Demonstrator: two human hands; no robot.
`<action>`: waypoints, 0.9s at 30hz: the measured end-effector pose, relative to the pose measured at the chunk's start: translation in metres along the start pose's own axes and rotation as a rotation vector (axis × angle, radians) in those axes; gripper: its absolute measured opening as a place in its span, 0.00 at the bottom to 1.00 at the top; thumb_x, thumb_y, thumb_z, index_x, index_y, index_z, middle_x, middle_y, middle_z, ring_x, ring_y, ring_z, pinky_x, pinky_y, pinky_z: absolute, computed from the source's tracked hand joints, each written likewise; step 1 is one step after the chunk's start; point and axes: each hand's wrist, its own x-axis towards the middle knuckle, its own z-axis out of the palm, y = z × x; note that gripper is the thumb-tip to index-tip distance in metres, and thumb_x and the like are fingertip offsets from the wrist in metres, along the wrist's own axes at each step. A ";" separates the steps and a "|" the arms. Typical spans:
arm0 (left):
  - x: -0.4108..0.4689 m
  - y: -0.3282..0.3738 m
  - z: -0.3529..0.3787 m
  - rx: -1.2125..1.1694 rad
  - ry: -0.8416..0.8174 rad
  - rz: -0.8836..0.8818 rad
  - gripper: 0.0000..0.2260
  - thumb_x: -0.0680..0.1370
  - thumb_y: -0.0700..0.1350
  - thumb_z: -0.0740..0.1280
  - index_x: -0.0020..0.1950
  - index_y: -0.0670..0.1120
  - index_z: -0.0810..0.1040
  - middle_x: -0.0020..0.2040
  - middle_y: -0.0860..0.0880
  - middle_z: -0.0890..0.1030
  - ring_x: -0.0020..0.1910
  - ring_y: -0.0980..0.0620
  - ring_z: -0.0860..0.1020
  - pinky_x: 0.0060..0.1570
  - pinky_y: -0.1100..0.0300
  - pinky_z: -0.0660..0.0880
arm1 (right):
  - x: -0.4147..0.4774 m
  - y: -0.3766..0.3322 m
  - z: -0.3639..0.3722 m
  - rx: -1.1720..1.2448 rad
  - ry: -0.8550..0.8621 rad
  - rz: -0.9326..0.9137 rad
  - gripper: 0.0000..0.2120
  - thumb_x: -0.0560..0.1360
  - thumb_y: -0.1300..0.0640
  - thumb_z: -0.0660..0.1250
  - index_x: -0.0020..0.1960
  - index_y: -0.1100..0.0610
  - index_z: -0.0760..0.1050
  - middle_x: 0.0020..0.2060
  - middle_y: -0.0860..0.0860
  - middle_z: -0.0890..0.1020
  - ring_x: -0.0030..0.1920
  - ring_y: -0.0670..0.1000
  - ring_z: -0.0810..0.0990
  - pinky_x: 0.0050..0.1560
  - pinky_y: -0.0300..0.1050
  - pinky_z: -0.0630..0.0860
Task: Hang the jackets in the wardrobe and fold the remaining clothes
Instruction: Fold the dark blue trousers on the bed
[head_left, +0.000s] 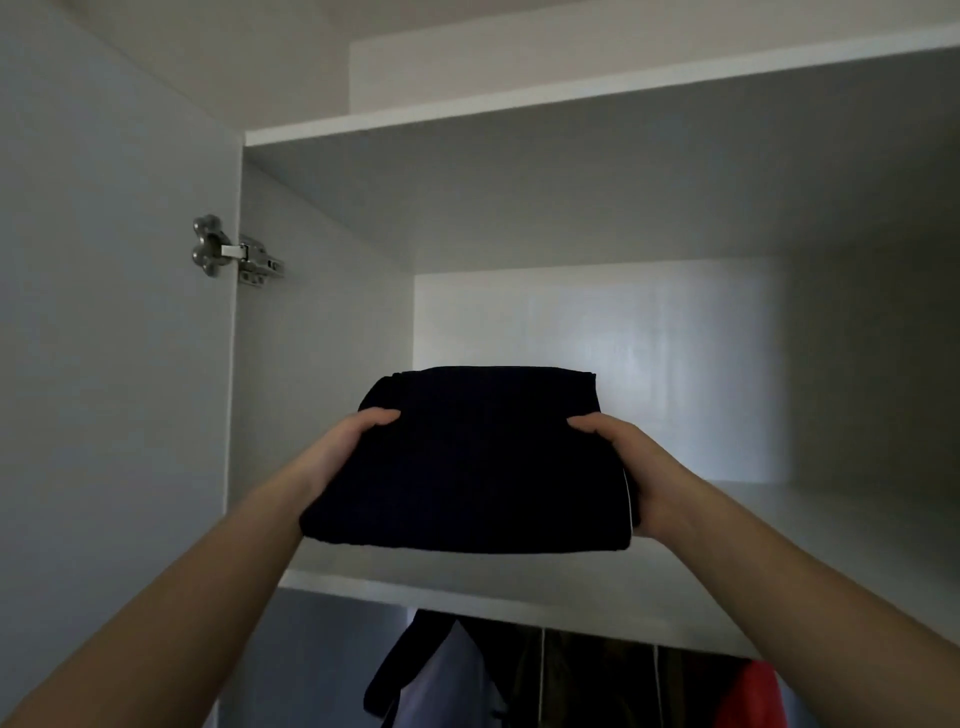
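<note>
One folded garment (483, 457) in fingers (382, 415) of left hand (343, 452), right hand (634, 467), at white shelf (805, 545)

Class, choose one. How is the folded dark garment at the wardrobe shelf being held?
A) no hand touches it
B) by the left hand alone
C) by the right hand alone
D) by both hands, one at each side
D: the left hand grips the left side of the folded dark garment, and the right hand grips its right side, thumbs on top.
</note>
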 end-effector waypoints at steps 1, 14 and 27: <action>0.024 0.007 -0.003 0.013 -0.001 0.007 0.14 0.76 0.49 0.66 0.56 0.41 0.80 0.49 0.41 0.83 0.47 0.42 0.80 0.48 0.52 0.75 | 0.024 -0.006 0.000 -0.010 0.013 -0.010 0.13 0.70 0.48 0.70 0.47 0.57 0.79 0.34 0.54 0.84 0.32 0.55 0.84 0.31 0.46 0.80; 0.307 0.077 -0.041 0.297 0.067 0.011 0.08 0.78 0.43 0.64 0.46 0.38 0.77 0.40 0.41 0.81 0.38 0.43 0.78 0.35 0.55 0.74 | 0.290 -0.052 0.001 -0.017 0.094 -0.081 0.11 0.72 0.49 0.69 0.47 0.57 0.79 0.34 0.54 0.84 0.32 0.54 0.84 0.36 0.48 0.82; 0.420 0.000 -0.084 0.525 0.175 -0.035 0.11 0.79 0.34 0.59 0.37 0.39 0.75 0.33 0.42 0.75 0.29 0.48 0.72 0.29 0.60 0.69 | 0.390 0.009 -0.004 -0.021 0.132 0.101 0.13 0.74 0.50 0.68 0.48 0.61 0.79 0.35 0.57 0.84 0.34 0.56 0.83 0.35 0.46 0.80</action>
